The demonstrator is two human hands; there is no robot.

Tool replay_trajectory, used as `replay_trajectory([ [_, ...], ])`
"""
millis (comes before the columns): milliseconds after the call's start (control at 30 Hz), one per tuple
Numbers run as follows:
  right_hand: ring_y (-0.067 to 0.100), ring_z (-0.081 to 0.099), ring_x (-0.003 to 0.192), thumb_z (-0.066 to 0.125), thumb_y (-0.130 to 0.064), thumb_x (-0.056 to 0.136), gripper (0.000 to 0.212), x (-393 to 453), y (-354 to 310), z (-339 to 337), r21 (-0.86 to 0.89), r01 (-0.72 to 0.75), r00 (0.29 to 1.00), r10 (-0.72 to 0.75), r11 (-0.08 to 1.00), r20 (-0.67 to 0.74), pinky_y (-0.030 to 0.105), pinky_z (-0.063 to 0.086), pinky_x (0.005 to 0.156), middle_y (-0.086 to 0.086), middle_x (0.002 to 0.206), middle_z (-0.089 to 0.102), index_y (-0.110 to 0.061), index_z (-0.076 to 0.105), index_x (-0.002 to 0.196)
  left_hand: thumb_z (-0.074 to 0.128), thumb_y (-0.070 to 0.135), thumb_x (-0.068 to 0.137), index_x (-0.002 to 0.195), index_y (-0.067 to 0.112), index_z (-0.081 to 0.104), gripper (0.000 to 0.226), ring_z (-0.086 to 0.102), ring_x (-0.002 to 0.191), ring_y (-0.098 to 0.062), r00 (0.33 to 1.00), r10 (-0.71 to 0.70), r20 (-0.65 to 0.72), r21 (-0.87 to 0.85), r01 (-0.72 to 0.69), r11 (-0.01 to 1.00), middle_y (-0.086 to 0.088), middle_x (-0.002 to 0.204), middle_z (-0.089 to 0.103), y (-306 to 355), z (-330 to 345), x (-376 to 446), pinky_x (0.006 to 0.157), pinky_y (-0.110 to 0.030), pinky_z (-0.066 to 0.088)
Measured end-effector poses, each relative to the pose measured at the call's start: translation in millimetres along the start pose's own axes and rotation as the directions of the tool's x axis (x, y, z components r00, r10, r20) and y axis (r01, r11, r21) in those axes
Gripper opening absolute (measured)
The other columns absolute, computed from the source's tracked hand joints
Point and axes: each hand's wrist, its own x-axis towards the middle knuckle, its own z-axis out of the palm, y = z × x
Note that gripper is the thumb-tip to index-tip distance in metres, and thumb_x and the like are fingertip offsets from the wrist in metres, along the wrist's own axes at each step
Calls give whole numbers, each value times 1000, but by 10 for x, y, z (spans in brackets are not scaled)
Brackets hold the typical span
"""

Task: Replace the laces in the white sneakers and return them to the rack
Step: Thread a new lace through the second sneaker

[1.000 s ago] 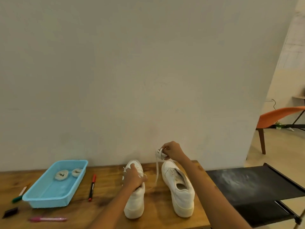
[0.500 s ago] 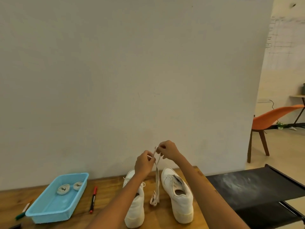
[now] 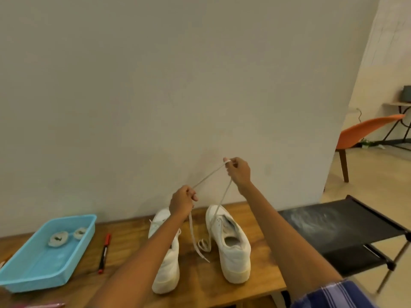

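- White flat shoelace (image 3: 209,176) stretches taut between two raised hands above a wooden table (image 3: 262,272).
- The left hand (image 3: 181,200), lower, has its fingers curled round the lace; from it one end hangs down to the tabletop between the shoes.
- The right hand (image 3: 239,171), higher and nearer the pale wall (image 3: 155,96), pinches the lace with curled fingers; a second length drops from it towards the toe of the right-side shoe.
- Loose loops of the lace lie on the wood between the two shoes.
- Two white low-top sneakers stand side by side, toes to the wall: the left sneaker (image 3: 165,270), partly hidden by the left forearm, and the right sneaker (image 3: 229,243), its opening in view.
- A light-blue plastic tray (image 3: 29,278) sits at the table's left, with two small coiled whitish bundles (image 3: 57,238) inside.
- A red-and-black marker pen (image 3: 104,250) lies between the tray and the left sneaker.
- A black fabric rack shelf (image 3: 333,223) stands just beside the table's right edge.
- An orange chair (image 3: 364,132) stands well apart in the room behind.
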Motion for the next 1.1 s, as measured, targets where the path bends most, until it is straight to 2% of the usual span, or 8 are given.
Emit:
replay_trajectory([
  [267,17,51,78,48,-28,98,31,435,131,-56,85,-73,931,98,994,-351,27,37,69,6,83,56,1,60,99,37,11,97,73,16,54,31,54,55,-17,985,-127,116,113,114,987,3,73,65,-346,-32,297,65,-31,51],
  [367,19,53,81,55,-29,94,31,416,-155,-183,-36,-35,970,26,999,-241,24,34,70,7,83,58,1,62,95,42,13,98,87,10,60,21,58,62,-16,912,-236,336,240,160,958,0,82,66,-237,-232,238,57,-24,46],
  [467,15,54,82,66,-30,87,31,268,-375,-203,-265,31,999,-31,964,4,20,35,68,10,88,65,0,66,94,50,21,95,113,2,58,28,59,100,-27,847,-225,482,420,2,908,-12,113,60,51,-305,206,74,-30,47],
  [567,14,55,81,71,-19,83,28,77,-482,-140,-392,107,983,-37,914,181,11,35,58,11,91,66,0,64,103,41,28,100,119,1,56,36,56,103,-26,886,-62,460,87,25,996,-15,120,60,575,-264,214,90,-35,43],
  [700,24,61,83,53,10,80,33,-117,-481,-23,-411,191,962,-88,891,258,11,42,62,21,98,68,3,59,111,35,35,102,98,8,58,35,62,75,-17,840,45,540,-214,85,973,-6,85,64,996,-166,103,69,-24,49],
  [833,25,62,84,60,6,79,22,-261,-422,-14,-446,202,964,-96,872,250,21,42,70,19,95,69,4,65,101,48,18,98,98,-1,63,24,46,54,-13,870,36,492,-253,103,962,-5,70,52,851,-242,39,49,-19,46],
  [967,17,53,76,65,-19,87,23,-291,-311,-116,-666,211,934,53,716,353,21,36,64,14,89,66,2,68,95,48,7,96,102,-6,68,25,58,74,-19,969,81,235,-200,-33,979,-13,86,65,670,-426,106,61,-21,41],
  [1100,31,61,101,50,-6,93,19,-227,-155,-480,-794,-25,998,63,608,17,33,47,77,17,109,64,1,62,106,45,6,96,97,-5,70,28,63,95,-31,999,53,-11,-17,-53,998,-18,100,69,359,-680,221,70,-25,39],
])
